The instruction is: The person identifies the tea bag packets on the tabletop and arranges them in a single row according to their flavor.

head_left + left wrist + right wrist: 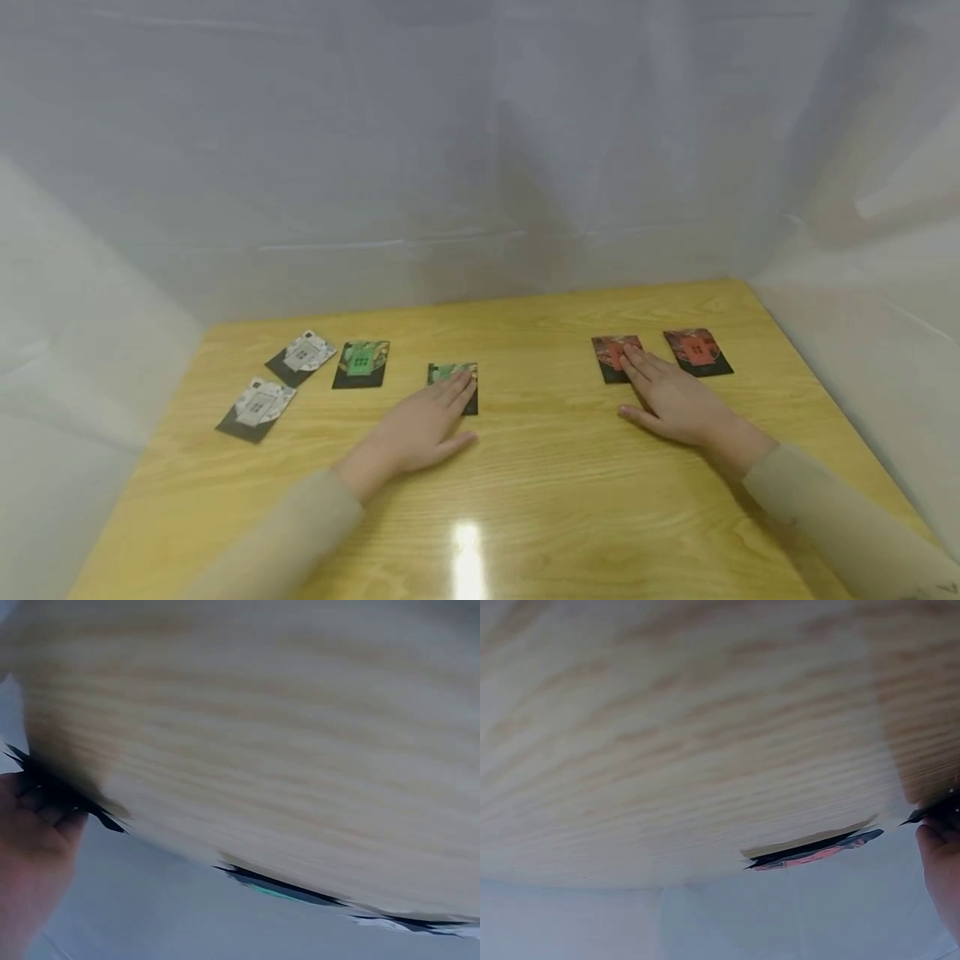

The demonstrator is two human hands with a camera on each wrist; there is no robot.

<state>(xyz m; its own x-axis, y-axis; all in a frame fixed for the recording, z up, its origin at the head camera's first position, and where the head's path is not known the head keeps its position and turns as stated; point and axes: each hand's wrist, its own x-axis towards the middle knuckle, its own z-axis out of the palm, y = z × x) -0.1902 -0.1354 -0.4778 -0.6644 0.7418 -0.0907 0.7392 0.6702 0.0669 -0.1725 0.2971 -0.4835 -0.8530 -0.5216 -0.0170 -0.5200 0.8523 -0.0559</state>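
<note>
With straight fingers, my left hand rests on a flat green-and-black packet left of the table's middle, covering much of its face. My right hand lies flat-fingered over a red-and-black packet, thumb out to the side on the wood. Just right of that hand is a second red packet. Another green packet lies to the left of my left hand. In the left wrist view, a dark packet edge shows at the fingertips; the right wrist view shows a similar dark edge.
Two white-and-black packets, one farther back and one nearer, lie tilted at the table's left. The wooden table is bordered by pale sheeting at the back and both sides.
</note>
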